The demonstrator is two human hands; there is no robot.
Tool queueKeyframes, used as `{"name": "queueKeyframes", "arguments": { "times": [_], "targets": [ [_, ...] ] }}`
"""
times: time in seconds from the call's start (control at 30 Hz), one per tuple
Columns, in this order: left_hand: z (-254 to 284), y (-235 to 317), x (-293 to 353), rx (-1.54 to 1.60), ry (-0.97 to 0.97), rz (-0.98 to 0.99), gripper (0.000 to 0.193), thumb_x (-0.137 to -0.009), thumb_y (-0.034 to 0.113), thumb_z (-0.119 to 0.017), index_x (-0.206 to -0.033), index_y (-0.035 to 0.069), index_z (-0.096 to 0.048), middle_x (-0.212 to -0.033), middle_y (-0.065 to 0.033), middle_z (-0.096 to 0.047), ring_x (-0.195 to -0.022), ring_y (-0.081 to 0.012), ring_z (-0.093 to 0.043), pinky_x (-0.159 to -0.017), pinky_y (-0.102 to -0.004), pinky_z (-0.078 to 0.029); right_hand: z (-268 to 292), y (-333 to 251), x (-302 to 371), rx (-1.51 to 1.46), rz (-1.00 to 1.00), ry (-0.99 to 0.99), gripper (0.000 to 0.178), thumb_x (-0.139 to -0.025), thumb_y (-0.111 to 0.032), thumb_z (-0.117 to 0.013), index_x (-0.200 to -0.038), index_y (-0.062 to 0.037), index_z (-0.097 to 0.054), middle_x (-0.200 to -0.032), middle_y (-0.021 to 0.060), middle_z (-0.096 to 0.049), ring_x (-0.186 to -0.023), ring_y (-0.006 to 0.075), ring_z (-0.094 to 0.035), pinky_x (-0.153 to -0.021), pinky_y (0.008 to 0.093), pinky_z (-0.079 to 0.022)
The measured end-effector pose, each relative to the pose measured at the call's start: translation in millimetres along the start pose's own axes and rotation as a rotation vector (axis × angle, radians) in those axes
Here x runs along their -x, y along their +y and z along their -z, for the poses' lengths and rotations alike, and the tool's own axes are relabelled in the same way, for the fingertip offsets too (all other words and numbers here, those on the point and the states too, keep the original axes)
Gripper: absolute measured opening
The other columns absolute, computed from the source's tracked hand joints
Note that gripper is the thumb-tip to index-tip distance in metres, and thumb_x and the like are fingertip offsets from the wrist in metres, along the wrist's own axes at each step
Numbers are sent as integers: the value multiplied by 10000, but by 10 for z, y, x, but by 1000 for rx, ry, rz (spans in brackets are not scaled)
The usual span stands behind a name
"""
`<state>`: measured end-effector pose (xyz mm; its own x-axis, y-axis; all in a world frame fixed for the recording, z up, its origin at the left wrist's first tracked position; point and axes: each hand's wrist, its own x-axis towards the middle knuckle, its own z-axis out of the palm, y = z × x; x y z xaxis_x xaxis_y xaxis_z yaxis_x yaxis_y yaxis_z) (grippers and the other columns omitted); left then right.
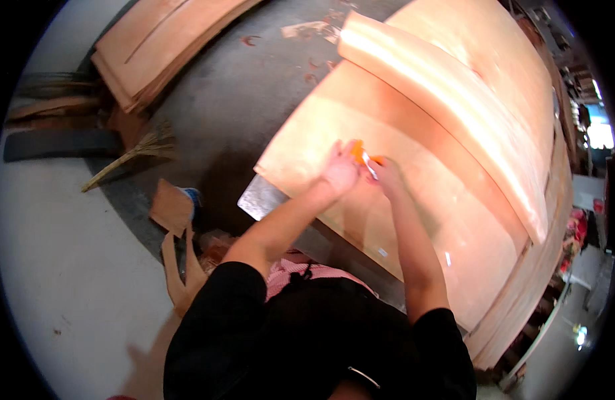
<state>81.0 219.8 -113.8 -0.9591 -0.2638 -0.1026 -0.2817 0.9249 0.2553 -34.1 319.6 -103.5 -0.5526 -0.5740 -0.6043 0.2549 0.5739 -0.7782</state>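
Note:
Close together over a pale tan veneer-like sheet (307, 133), both my hands are at a small orange-and-white object (367, 159). My left hand (341, 172) has its fingers closed at the orange part on the left. My right hand (388, 177) is closed around the other end, where more orange shows beside a bright white or silvery strip. Glare and blur hide the object's exact kind. Beyond my hands, a sheet with a curled-over edge (447, 87) lies across the flat one. Small shiny bits (382, 253) lie on the sheet near my right forearm.
At the left front corner, a metal plate (259, 197) juts out from under the sheet. Stacked sheets (167, 47) stand at the upper left. A straw broom (131, 157) and tan offcuts (177, 267) lie on the floor to my left. Scraps (307, 29) litter the grey floor beyond.

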Motion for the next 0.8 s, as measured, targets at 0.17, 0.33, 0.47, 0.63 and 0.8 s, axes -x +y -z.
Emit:
{"name": "queueKeyframes", "arguments": {
  "times": [0.17, 0.33, 0.47, 0.63, 0.8],
  "targets": [
    [110, 53, -8, -214, -15, -21, 467, -851, 197, -359, -1264, -10, -429, -1373, -142, -341, -1323, -267, -202, -1068, -478, -88, 180, -101, 17, 988, 310, 160, 139, -818, -183, -547, -855, -56, -590, -660, 97, -614, -636, 196, -614, -551, 345, -476],
    [99, 42, -83, -280, -15, -22, 419, -846, 188, -370, -1202, 3, -490, -1321, -142, -405, -1272, -266, -284, -1047, -501, -127, 602, -373, 1, 1234, 319, 257, 145, -832, -186, -515, -869, -71, -596, -662, 93, -607, -614, 217, -604, -587, 352, -475],
    [147, -167, -232, 205, -108, 87, 299, -836, 217, -451, -1043, 38, -573, -974, -155, -616, -861, -277, -587, -770, -415, -452, 758, -231, 453, 420, 103, -69, 175, -888, -165, -482, -966, -49, -588, -692, 12, -556, -612, 92, -532, -570, 245, -460],
    [433, -837, 651, 140, 341, 97, 501, -833, 331, -527, -1234, 42, -444, -1320, -133, -398, -1232, -258, -359, -1027, -420, -258, 282, 335, 934, -4, -70, -216, 185, -891, -177, -507, -1000, -45, -576, -754, -7, -553, -621, 58, -507, -575, 204, -451],
    [341, -602, 1578, 83, 130, 52, 728, -779, 417, -572, -1300, -30, -331, -1372, -173, -298, -1288, -286, -253, -1053, -476, -176, -406, 532, 986, -67, 9, -361, 170, -884, -172, -495, -930, -30, -576, -717, -5, -566, -589, 62, -489, -525, 190, -400]
  ]
}}
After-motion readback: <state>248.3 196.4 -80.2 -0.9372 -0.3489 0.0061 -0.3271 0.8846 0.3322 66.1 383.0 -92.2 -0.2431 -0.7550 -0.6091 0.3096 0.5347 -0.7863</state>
